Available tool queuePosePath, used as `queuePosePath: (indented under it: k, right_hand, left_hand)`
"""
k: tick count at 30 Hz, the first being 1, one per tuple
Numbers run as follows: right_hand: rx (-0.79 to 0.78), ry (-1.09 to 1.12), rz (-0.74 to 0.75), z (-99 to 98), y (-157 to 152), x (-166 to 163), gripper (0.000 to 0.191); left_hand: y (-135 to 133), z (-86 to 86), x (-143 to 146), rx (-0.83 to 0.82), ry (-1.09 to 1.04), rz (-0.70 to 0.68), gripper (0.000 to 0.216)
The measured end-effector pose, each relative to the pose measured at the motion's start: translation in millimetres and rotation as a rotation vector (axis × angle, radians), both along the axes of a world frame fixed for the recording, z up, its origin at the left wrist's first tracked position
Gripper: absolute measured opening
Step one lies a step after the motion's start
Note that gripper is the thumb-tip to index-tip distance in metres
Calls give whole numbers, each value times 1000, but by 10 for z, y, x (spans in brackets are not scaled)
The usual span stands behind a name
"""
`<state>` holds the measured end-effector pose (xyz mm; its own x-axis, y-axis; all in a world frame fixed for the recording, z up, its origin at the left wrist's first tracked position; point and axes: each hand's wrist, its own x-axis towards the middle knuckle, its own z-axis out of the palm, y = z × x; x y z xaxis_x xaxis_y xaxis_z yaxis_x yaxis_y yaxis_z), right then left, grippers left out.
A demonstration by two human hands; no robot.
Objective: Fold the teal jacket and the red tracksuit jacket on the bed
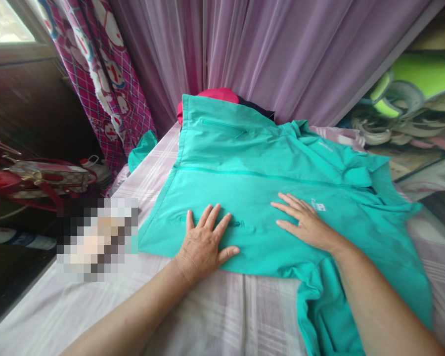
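A turquoise zip-up jacket [244, 193] lies spread on a bed with a pale checked sheet [241, 301], its hem to the left and its collar end to the right. The long front zipper [259, 173] runs closed across its middle. My left hand [204, 242] rests on the lower front beside a pocket zipper, fingers spread. Higher up the same front panel, near a small white logo [321, 207], my right hand [304, 222] lies with its fingers stretched out. One sleeve [322, 301] hangs toward me in folds, partly behind my right forearm.
Purple curtains [274, 54] hang behind the bed, with a patterned magenta curtain [107, 84] at left. Red and dark cloth [222, 95] lies beyond the jacket. A blurred-out object [98, 240] sits at the bed's left edge. A handbag [55, 178] stands left; shoes [373, 131] fill a rack at right.
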<state>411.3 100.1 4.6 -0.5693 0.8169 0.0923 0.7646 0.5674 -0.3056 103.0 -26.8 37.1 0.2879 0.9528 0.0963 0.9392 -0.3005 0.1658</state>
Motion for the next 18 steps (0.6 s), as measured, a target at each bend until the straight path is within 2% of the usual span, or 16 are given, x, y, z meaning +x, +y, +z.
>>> queuePosePath:
  k: [5,11,18]
  right_hand:
    - [1,-6,1,30,-6,-14,51]
    - [-24,-11,-7,59,-21,-18,52]
    - [-1,-11,-1,40,-28,13,50]
  left_hand:
    - [-26,-63,-440,66,45,73,75]
    - [-55,-170,-872,95,-24,189,63]
    - [70,-60,-1188,4,-187,155,60]
